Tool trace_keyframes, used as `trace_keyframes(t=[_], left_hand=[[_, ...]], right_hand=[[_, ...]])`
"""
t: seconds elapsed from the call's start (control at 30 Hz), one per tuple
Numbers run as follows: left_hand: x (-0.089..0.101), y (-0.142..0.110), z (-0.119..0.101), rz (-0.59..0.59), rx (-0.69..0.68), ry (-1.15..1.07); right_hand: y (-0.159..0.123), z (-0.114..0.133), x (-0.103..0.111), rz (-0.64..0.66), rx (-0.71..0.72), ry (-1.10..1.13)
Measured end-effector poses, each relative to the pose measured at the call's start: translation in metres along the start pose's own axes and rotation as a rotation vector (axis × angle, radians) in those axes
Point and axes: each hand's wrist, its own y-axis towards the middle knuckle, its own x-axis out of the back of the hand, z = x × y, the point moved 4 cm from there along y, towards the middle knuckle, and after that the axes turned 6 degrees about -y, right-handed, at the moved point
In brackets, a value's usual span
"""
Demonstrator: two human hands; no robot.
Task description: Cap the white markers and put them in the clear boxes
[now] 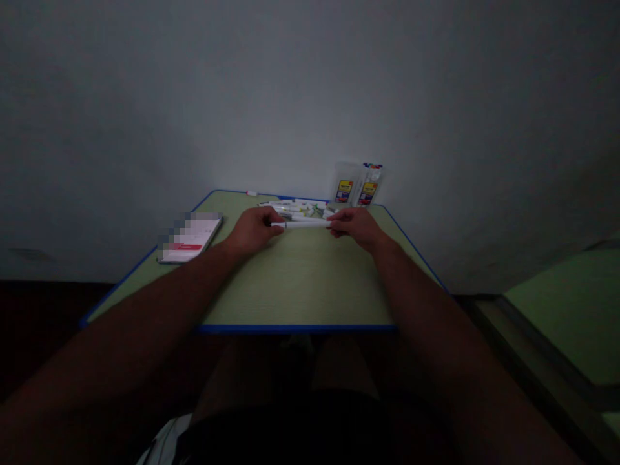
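Centrally, marker (307,224) between blue edges (298,329)

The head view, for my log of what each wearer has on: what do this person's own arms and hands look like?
The left hand and right hand are ungloved. No sleeve shows on the left forearm or right forearm. I see no watch or band on either wrist. It is too dim to rule out rings on the fingers.
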Motion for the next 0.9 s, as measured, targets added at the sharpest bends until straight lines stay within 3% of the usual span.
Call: trace_keyframes(t=[0.6,0.9], left_hand=[[-0.009,-0.001,0.005,-0.052,0.014,-0.112],[-0.010,-0.002,-0.003,-0.042,-0.069,0.073]], right_hand=[[-0.004,0.010,0.000,-0.079,-0.004,0.028],[-0.001,0.006,0.000,-0.092,0.016,0.123]])
